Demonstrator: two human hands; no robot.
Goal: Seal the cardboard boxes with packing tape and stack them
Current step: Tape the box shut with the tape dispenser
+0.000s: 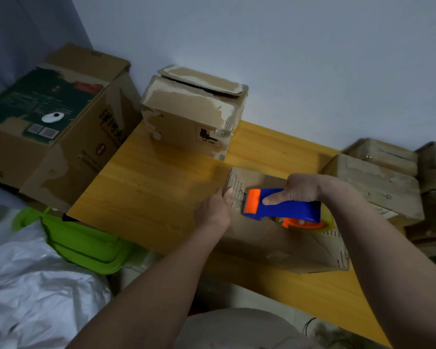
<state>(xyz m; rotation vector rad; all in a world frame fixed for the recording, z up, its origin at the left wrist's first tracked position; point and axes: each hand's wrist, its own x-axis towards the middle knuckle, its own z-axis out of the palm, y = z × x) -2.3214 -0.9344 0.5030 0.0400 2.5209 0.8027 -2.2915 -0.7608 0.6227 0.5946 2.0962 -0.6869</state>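
A: Head view, where's it at? Looks like mid-seal. The right hand [303,189] is wrapped around the tape dispenser [282,207], running it over the box [282,245] at lower right of centre, and the left hand [213,210] is pinching that box's left edge.

B: Agreed. The small box [190,112] at top centre has its flap loose, so it's unsealed. The stack of boxes [380,182] sits at the right edge. Can't see contents in any of them.
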